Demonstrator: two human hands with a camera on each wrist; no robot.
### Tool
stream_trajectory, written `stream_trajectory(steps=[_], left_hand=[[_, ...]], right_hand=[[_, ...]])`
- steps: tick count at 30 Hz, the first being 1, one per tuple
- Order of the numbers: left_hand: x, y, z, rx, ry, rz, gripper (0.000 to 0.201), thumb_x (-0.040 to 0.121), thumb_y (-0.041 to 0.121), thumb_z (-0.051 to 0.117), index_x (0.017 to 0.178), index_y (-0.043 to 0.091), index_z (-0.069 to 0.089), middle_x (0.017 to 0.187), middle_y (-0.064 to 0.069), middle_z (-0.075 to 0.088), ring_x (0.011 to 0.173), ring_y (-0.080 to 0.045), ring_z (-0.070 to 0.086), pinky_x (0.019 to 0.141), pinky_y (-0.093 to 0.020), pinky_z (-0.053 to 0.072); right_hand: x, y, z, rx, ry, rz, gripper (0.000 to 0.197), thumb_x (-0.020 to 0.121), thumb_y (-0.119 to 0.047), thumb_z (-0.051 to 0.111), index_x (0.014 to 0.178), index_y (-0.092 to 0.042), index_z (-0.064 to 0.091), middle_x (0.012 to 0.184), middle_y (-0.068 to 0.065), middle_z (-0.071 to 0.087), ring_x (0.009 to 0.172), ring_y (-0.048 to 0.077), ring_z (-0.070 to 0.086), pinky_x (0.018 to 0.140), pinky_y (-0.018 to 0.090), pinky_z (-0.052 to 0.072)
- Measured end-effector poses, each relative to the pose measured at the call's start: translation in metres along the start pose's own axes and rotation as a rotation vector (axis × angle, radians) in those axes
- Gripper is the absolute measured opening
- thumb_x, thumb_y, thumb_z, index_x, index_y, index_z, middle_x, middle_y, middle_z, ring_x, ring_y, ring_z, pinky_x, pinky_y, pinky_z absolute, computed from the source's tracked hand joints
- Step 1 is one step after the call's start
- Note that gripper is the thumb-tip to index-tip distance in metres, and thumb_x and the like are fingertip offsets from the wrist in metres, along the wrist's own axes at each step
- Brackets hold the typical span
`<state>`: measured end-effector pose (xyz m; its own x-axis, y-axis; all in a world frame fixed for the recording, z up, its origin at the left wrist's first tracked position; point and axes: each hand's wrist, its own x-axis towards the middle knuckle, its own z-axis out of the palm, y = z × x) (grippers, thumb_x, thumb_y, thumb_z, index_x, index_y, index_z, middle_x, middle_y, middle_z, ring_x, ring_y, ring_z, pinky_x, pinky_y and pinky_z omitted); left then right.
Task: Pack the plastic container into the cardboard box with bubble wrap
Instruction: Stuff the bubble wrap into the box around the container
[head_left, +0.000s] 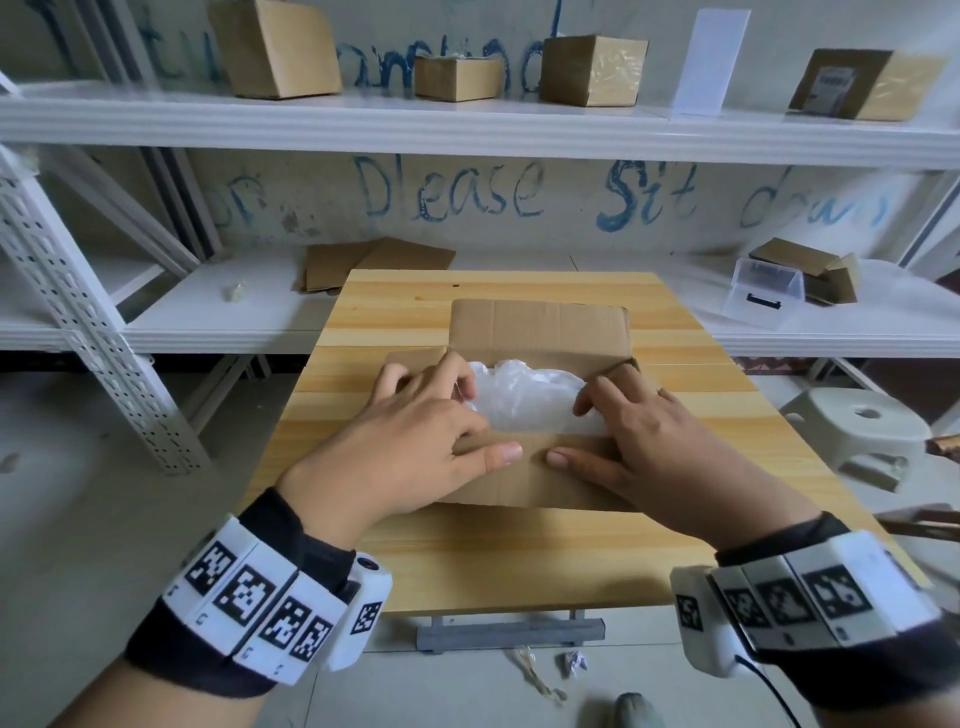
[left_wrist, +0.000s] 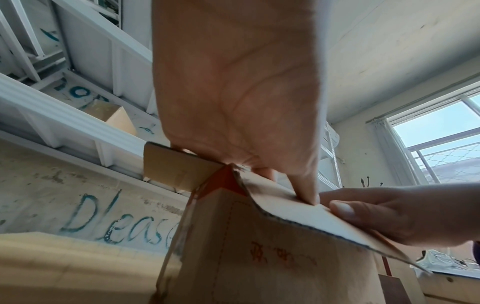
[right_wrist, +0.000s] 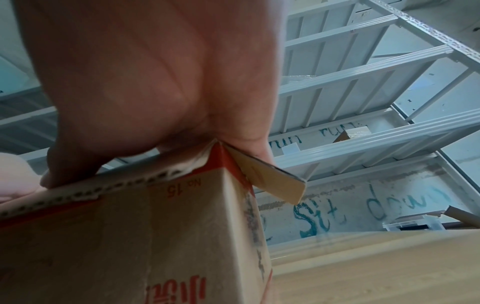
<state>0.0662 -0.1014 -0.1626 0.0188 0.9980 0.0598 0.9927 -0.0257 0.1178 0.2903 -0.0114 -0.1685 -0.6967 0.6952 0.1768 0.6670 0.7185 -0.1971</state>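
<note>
While the cardboard box (head_left: 537, 332) sits on the wooden table (head_left: 519, 561), the left hand (head_left: 415, 441) presses the box's left side flap and near flap (head_left: 530, 475) down with fingers bent over the edge. Bubble wrap (head_left: 524, 402) fills the box opening, hiding the plastic container. Right of the wrap, the right hand (head_left: 660, 447) presses likewise, thumb flat on the near flap

The box (head_left: 535, 483) mouth is narrowed: near flap (head_left: 530, 467) folded over, both hands on it, bubble wrap (head_left: 524, 400) filling the gap. The far flap (head_left: 537, 325) stands open; bare table (head_left: 519, 561) lies around.
</note>
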Motion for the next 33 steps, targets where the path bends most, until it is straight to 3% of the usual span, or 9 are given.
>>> stream_trajectory(steps=[6, 9, 12, 17, 23, 25, 28, 30, 33], left_hand=[[0.001, -0.003, 0.005, 0.122, 0.094, 0.102, 0.072, 0.089, 0.078, 0.011, 0.1, 0.036, 0.068, 0.118, 0.015, 0.037, 0.128, -0.012, 0.021, 0.115, -0.032, 0.014], [0.002, -0.002, 0.003, 0.1, 0.029, 0.059, 0.062, 0.09, 0.077, 0.017, 0.105, 0.037, 0.062, 0.122, 0.009, 0.031, 0.121, -0.019, 0.038, 0.112, -0.039, 0.03], [0.003, 0.007, 0.001, 0.147, 0.04, 0.023, 0.06, 0.087, 0.076, 0.018, 0.113, 0.033, 0.051, 0.125, 0.005, 0.031, 0.103, -0.02, 0.049, 0.099, -0.038, 0.039], [0.01, 0.013, 0.001, 0.196, 0.035, 0.003, 0.074, 0.086, 0.078, 0.023, 0.127, 0.021, 0.047, 0.13, 0.006, 0.048, 0.121, -0.017, 0.045, 0.104, -0.029, 0.027], [0.008, 0.015, -0.002, 0.192, 0.017, 0.002, 0.075, 0.087, 0.075, 0.019, 0.129, 0.022, 0.049, 0.132, 0.003, 0.043, 0.118, -0.02, 0.048, 0.104, -0.028, 0.023], [0.008, 0.016, -0.003, 0.186, 0.005, -0.007, 0.076, 0.087, 0.078, 0.019, 0.131, 0.024, 0.048, 0.136, 0.003, 0.041, 0.117, -0.021, 0.047, 0.104, -0.029, 0.024], [0.01, 0.014, -0.008, 0.103, -0.027, -0.003, 0.07, 0.084, 0.083, 0.024, 0.127, 0.034, 0.05, 0.138, 0.012, 0.047, 0.123, -0.014, 0.043, 0.107, -0.03, 0.022], [0.011, 0.013, -0.013, 0.054, -0.055, -0.021, 0.065, 0.083, 0.085, 0.032, 0.123, 0.037, 0.051, 0.133, 0.016, 0.052, 0.122, -0.013, 0.044, 0.099, -0.028, 0.024], [0.013, 0.012, -0.017, 0.031, -0.074, -0.049, 0.063, 0.077, 0.084, 0.047, 0.12, 0.037, 0.05, 0.126, 0.019, 0.053, 0.115, -0.014, 0.043, 0.088, -0.028, 0.023]], right_hand=[[0.001, 0.005, 0.003, -0.032, -0.013, 0.003, 0.075, 0.075, -0.092, 0.01, 0.071, -0.032, 0.054, 0.073, -0.015, 0.053, 0.066, -0.004, 0.044, 0.102, 0.053, 0.039], [0.003, 0.004, 0.005, -0.08, -0.037, 0.026, 0.077, 0.075, -0.09, 0.011, 0.061, -0.026, 0.051, 0.062, -0.009, 0.054, 0.06, -0.003, 0.043, 0.104, 0.052, 0.036], [0.004, 0.003, 0.006, -0.094, -0.03, 0.018, 0.072, 0.08, -0.087, 0.015, 0.063, -0.027, 0.054, 0.068, -0.01, 0.053, 0.063, 0.003, 0.043, 0.101, 0.05, 0.04], [0.004, 0.003, 0.008, -0.104, -0.015, 0.013, 0.084, 0.077, -0.089, 0.011, 0.074, -0.028, 0.069, 0.118, 0.001, 0.055, 0.105, 0.01, 0.054, 0.094, 0.047, 0.044], [0.016, -0.003, -0.002, -0.142, -0.176, 0.024, 0.092, 0.067, -0.095, -0.001, 0.081, -0.028, 0.06, 0.09, -0.008, 0.054, 0.077, 0.013, 0.054, 0.084, 0.045, 0.05], [0.017, -0.01, -0.011, -0.14, -0.288, 0.031, 0.065, 0.085, -0.073, 0.003, 0.106, -0.029, 0.046, 0.098, -0.001, 0.057, 0.082, 0.024, 0.057, 0.079, 0.045, 0.054], [0.024, -0.014, -0.017, -0.062, -0.272, 0.159, 0.02, 0.104, -0.03, 0.025, 0.111, -0.016, 0.037, 0.107, 0.01, 0.056, 0.092, 0.033, 0.058, 0.083, 0.042, 0.053], [0.03, -0.017, -0.02, -0.143, -0.31, 0.113, 0.027, 0.105, -0.023, 0.031, 0.112, -0.009, 0.054, 0.113, 0.01, 0.06, 0.103, 0.032, 0.059, 0.083, 0.035, 0.046], [0.037, -0.016, -0.021, 0.011, -0.395, 0.232, 0.029, 0.101, -0.031, 0.036, 0.096, -0.016, 0.061, 0.099, 0.001, 0.06, 0.096, 0.024, 0.052, 0.076, 0.033, 0.035]])
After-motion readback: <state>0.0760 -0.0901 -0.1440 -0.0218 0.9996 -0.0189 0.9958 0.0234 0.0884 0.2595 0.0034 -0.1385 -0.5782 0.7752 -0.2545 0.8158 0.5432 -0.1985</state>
